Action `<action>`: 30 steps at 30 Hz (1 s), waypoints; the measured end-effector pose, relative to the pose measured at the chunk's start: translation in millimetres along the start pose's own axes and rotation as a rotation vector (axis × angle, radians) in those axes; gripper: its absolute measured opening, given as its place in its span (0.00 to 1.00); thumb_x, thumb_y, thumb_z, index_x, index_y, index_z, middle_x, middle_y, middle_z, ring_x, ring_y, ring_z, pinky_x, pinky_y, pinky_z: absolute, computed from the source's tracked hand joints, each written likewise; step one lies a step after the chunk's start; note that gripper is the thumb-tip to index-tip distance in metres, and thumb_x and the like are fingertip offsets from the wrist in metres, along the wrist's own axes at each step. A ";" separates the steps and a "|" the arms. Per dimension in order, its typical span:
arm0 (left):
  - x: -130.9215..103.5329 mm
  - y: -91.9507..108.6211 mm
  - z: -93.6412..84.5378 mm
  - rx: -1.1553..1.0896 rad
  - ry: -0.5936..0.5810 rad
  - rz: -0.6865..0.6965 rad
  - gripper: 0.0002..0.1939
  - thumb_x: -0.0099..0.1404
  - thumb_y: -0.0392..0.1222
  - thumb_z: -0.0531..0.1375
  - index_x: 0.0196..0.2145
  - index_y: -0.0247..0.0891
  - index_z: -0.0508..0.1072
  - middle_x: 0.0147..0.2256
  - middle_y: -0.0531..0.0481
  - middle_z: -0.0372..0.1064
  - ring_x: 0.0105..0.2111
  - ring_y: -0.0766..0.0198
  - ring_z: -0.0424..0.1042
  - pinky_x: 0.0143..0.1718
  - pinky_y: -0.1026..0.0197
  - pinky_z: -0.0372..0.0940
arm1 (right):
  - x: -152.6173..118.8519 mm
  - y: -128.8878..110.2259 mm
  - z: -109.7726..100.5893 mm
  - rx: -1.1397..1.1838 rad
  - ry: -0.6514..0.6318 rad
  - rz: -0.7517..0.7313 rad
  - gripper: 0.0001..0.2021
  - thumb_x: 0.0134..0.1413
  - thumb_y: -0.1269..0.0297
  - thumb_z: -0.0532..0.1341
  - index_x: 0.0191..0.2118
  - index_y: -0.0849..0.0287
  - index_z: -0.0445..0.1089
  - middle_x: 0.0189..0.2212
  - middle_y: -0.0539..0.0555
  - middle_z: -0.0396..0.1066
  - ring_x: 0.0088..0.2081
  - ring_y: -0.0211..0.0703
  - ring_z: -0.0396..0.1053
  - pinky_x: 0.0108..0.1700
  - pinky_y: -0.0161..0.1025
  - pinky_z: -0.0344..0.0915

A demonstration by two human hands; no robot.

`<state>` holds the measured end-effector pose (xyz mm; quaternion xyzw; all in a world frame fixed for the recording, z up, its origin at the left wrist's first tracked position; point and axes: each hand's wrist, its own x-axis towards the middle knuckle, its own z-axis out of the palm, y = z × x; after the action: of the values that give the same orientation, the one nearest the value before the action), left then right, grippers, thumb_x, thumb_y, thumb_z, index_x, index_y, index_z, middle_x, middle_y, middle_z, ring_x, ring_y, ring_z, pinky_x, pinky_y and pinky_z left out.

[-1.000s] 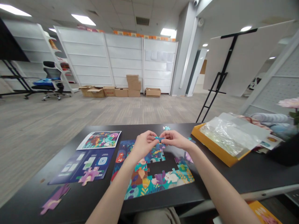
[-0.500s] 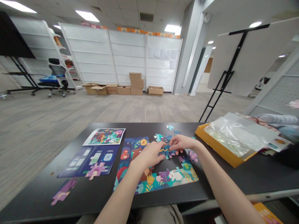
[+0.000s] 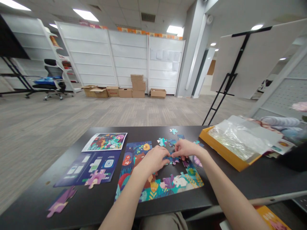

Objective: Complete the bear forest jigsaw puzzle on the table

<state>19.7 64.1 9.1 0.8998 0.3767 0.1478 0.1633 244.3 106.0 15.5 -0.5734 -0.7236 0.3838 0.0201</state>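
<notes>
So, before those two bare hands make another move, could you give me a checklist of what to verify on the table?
1. Both hands at the colourful cardboard jigsaw puzzle: ok, left hand and right hand meet over its upper part.
2. A piece firmly gripped: cannot tell, the fingers hide the contact.
3. Puzzle filled in: not ok, a dark gap shows above the white printed rabbit.
4. Glossy multicoloured picture sheet uncovered: ok.
5. Flat navy-blue printed leaflet free of pieces: not ok, a pink-purple jigsaw piece lies partly on it.
6. Yellow cardboard box apart from the puzzle: ok.
</notes>
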 end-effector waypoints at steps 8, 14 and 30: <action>0.6 2.9 -1.6 0.012 0.017 0.000 0.11 0.63 0.44 0.68 0.43 0.39 0.79 0.46 0.45 0.78 0.51 0.52 0.72 0.54 0.54 0.66 | -10.4 -4.5 -15.9 -0.210 0.342 -0.016 0.12 0.55 0.55 0.64 0.29 0.58 0.71 0.22 0.53 0.76 0.26 0.42 0.74 0.30 0.34 0.64; 2.2 4.9 -2.8 0.031 0.003 -0.007 0.10 0.63 0.44 0.68 0.41 0.39 0.78 0.46 0.45 0.78 0.50 0.52 0.73 0.52 0.54 0.67 | -4.9 12.1 -28.4 -0.355 0.762 0.156 0.09 0.61 0.63 0.57 0.38 0.56 0.75 0.36 0.57 0.80 0.40 0.49 0.76 0.36 0.36 0.62; 2.0 2.8 -1.9 0.088 0.040 0.030 0.10 0.61 0.44 0.66 0.39 0.38 0.77 0.43 0.46 0.78 0.46 0.52 0.74 0.49 0.53 0.65 | 17.8 47.4 -29.6 -0.400 0.638 0.011 0.12 0.61 0.67 0.59 0.48 0.59 0.76 0.49 0.60 0.75 0.46 0.47 0.72 0.50 0.39 0.63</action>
<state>22.1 64.1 12.2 0.9084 0.3727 0.1516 0.1138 290.8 139.1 1.6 -0.6604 -0.7386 0.0373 0.1301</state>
